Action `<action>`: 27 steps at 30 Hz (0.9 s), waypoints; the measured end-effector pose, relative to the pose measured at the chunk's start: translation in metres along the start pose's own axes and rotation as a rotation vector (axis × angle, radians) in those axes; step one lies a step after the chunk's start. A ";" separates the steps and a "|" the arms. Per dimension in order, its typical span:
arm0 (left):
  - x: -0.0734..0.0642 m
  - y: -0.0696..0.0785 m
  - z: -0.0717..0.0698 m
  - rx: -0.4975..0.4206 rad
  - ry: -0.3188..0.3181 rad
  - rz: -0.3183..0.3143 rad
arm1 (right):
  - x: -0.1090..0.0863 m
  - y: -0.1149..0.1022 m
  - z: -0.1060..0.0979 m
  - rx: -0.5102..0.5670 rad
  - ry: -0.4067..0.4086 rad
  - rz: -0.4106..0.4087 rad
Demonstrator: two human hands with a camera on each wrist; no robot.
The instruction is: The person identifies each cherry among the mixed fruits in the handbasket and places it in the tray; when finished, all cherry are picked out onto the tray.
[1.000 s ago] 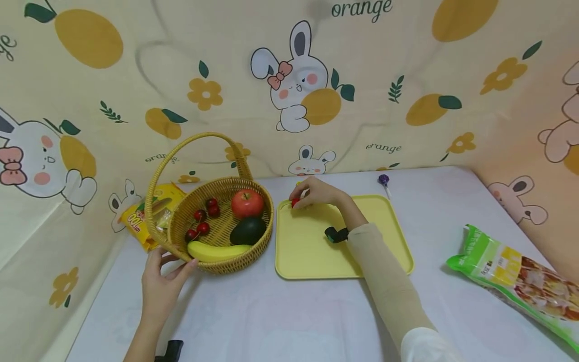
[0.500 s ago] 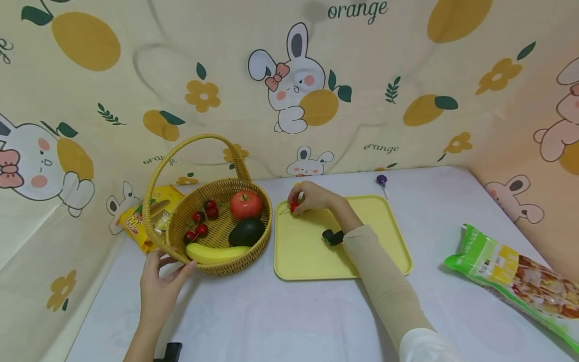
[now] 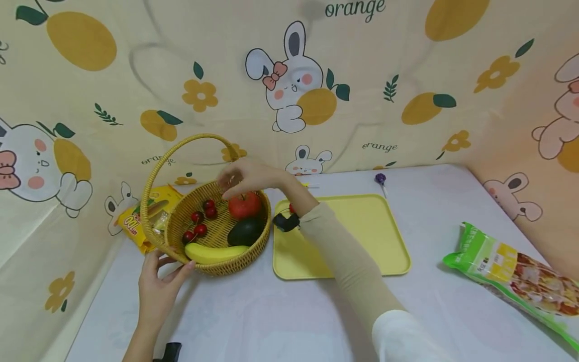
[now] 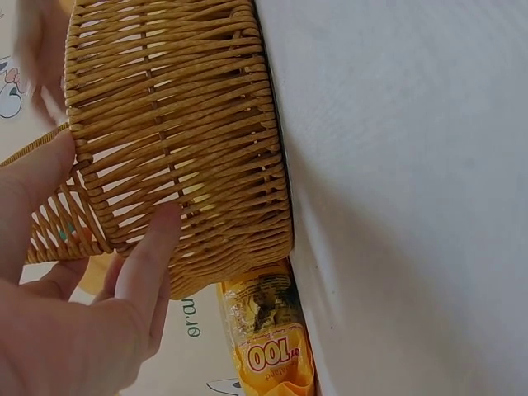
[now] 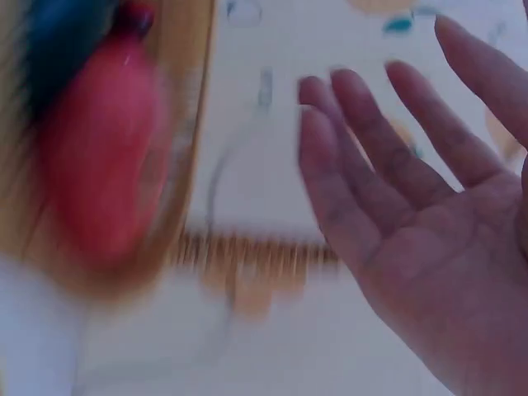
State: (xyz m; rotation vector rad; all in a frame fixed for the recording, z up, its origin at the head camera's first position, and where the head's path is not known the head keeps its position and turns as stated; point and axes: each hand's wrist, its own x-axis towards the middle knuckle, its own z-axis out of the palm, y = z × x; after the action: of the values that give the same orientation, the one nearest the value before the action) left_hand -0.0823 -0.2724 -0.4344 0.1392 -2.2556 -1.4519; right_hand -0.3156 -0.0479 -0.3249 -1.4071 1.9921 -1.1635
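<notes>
White tabletop [image 3: 271,322] bears a basket [image 3: 219,237] holding cherries [image 3: 200,230], apple [image 3: 245,207], avocado [image 3: 246,232], banana [image 3: 216,254].

Yellow bag [image 3: 129,229] partly hidden behind basket [image 3: 246,258]. Red item [image 3: 291,208] right of basket partly masked by wrist camera [image 3: 286,222]. Green bag [image 3: 520,276], farther right, cropped. Apple [image 5: 107,157] in basket blurred in right wrist view.

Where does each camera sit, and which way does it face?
Head: on the head, facing forward and down at the round yellow woven basket and rectangular yellow tray; the left hand and right hand show.
Left wrist: on that wrist, facing the basket's side; left hand shows, blurred right hand too.
Right wrist: on that wrist, facing past the right hand toward the round red apple, blurred.
Head and right wrist both show the apple and right hand.
</notes>
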 end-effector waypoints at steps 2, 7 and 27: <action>0.000 0.000 -0.001 -0.008 0.002 -0.003 | 0.025 -0.011 0.014 0.008 -0.099 0.014; -0.001 0.001 -0.003 -0.010 0.013 -0.015 | 0.071 -0.013 0.049 0.095 -0.222 0.145; 0.001 -0.001 -0.002 -0.030 -0.011 0.020 | 0.095 0.030 0.096 0.288 -0.190 0.364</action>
State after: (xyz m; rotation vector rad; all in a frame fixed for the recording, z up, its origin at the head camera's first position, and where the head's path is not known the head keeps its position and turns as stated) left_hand -0.0826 -0.2747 -0.4344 0.0988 -2.2363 -1.4792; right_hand -0.2977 -0.1671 -0.3915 -0.9279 1.7692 -1.0561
